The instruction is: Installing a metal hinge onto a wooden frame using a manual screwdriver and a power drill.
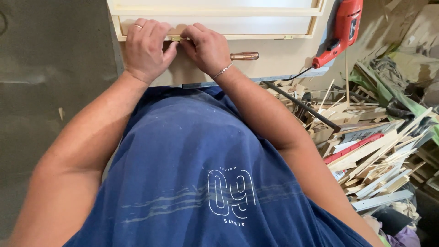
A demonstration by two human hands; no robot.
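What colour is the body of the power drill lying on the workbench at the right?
Red, with a black trigger and cord: the power drill, seen best in the head view.

We see a pale cream frame [219,10], a small brass hinge [175,38], a red drill [340,31], a reddish-brown screwdriver handle [244,56], a beige surface [274,61], and a blue shirt [183,174] with white print.

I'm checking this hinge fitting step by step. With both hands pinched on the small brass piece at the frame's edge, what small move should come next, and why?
Probably hold the small brass hinge steady with the left hand and reach the right hand for the brown-handled screwdriver. Both hands' fingertips press the hinge against the pale wooden frame, and the screwdriver lies just beside the right wrist.
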